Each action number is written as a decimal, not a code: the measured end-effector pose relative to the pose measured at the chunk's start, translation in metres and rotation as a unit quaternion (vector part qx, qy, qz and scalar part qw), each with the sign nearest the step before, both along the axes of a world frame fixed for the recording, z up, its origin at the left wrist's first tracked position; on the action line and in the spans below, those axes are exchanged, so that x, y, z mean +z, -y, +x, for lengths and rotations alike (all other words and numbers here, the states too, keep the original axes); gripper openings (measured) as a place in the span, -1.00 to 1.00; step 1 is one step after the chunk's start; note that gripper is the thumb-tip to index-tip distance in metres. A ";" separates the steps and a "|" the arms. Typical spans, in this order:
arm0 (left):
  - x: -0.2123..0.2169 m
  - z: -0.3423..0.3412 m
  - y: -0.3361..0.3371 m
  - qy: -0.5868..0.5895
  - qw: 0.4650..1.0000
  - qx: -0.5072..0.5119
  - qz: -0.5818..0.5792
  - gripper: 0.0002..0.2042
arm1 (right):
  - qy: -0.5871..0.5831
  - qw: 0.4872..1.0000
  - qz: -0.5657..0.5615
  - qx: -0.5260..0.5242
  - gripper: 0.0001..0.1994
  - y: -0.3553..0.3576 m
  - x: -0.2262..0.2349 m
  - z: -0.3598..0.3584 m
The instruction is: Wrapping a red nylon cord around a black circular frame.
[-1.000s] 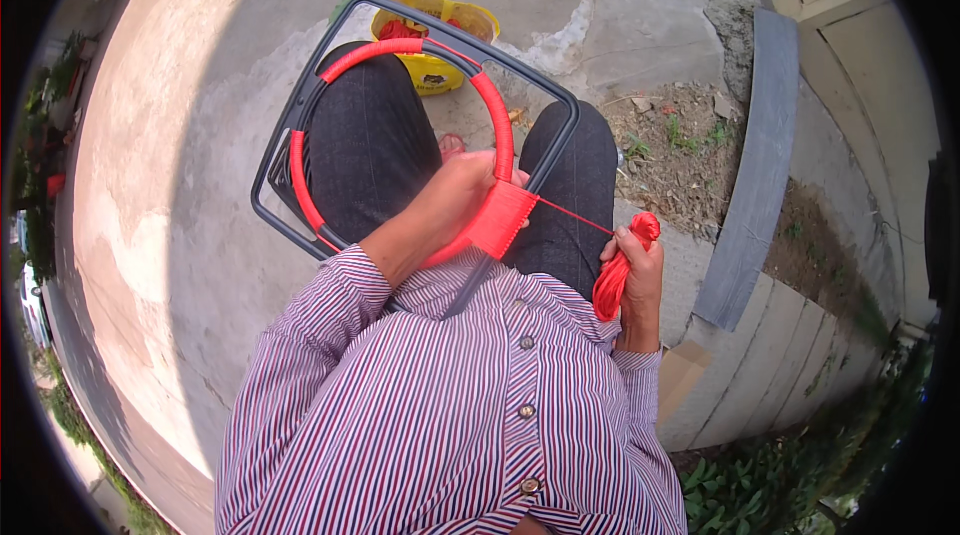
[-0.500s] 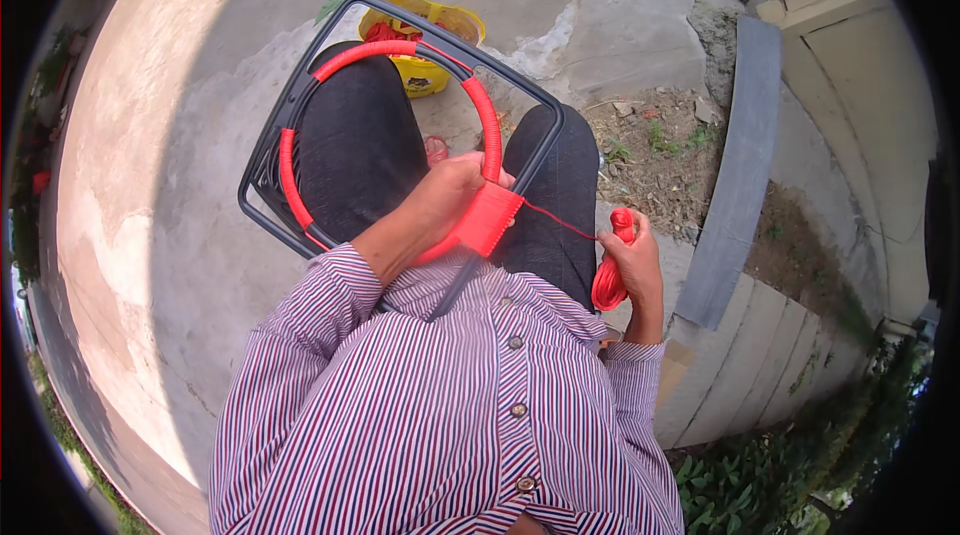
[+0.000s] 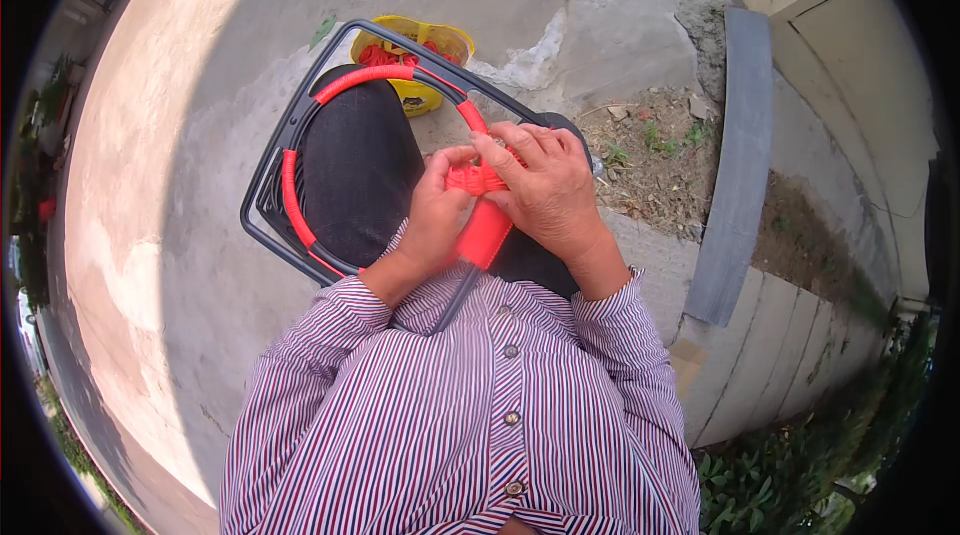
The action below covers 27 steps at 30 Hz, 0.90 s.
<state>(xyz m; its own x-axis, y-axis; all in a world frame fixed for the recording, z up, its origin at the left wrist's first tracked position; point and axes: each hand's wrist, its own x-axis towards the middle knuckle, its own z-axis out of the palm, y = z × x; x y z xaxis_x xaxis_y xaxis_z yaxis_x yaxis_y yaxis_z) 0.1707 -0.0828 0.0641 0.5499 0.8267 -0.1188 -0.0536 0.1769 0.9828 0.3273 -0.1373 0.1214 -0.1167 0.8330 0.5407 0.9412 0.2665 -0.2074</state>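
Note:
Across my lap rests a dark metal frame [image 3: 294,121] with a round ring, parts of it wrapped tightly in red cord [image 3: 366,78]. A wide wrapped patch [image 3: 484,235] of the same cord covers the ring where it meets a bar nearest my body. Just above that patch a bundled hank of red cord [image 3: 474,180] sits between my hands. My left hand [image 3: 432,218] has its thumb and fingers closed on the hank's left end. My right hand [image 3: 552,187] reaches over the ring with curled fingers on the right end, hiding part of the ring.
Beyond the frame a yellow basket [image 3: 424,101] with red material in it stands on the concrete. A long grey strip [image 3: 735,165] lies to the right, beside a patch of dirt and weeds [image 3: 650,150]. My knees support the frame.
My right hand has come in from the far right with the hank, up to the ring. The left hand has shifted slightly and now grips the hank too.

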 end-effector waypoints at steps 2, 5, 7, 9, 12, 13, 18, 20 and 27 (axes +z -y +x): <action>-0.002 0.000 -0.005 0.045 0.996 0.018 -0.078 -0.50 | -0.031 0.998 0.018 -0.051 -0.50 0.008 -0.011 0.013; 0.002 -0.002 -0.006 0.027 0.970 0.023 -0.239 -0.51 | -0.205 0.961 0.080 -0.169 -0.54 0.034 -0.053 0.036; -0.005 -0.002 -0.010 0.048 0.962 -0.002 -0.271 -0.50 | -0.267 0.943 -0.151 -0.130 -0.62 0.051 -0.066 0.039; -0.007 -0.001 -0.012 0.057 0.956 -0.014 -0.287 -0.50 | -0.242 0.945 -0.189 -0.113 -0.65 0.051 -0.064 0.022; 0.002 0.001 -0.012 0.061 0.933 -0.041 -0.353 -0.56 | -0.152 0.960 -0.211 -0.104 -0.65 0.042 -0.063 0.001; 0.003 0.001 -0.012 0.070 0.920 -0.087 -0.375 -0.60 | -0.199 0.961 -0.171 -0.090 -0.64 0.040 -0.068 -0.003; 0.008 0.001 -0.010 0.076 0.902 -0.083 -0.416 -0.70 | -0.356 0.925 -0.097 -0.093 -0.68 0.047 -0.063 0.003; -0.003 -0.004 -0.013 0.074 0.908 -0.071 -0.407 -0.71 | -0.447 0.880 -0.097 -0.126 -0.75 0.060 -0.062 0.018; 0.001 -0.002 -0.013 0.087 0.897 -0.027 -0.434 -0.72 | -0.829 0.543 0.031 0.131 -0.59 0.154 -0.054 0.089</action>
<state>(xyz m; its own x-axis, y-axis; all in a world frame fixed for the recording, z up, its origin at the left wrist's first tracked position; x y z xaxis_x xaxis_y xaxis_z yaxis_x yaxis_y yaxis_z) 0.1686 -0.0697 0.0653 0.6591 0.4362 -0.6126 -0.1603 0.8774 0.4522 0.4164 -0.2916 0.0674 0.4637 0.8792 0.1095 -0.5975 0.4016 -0.6941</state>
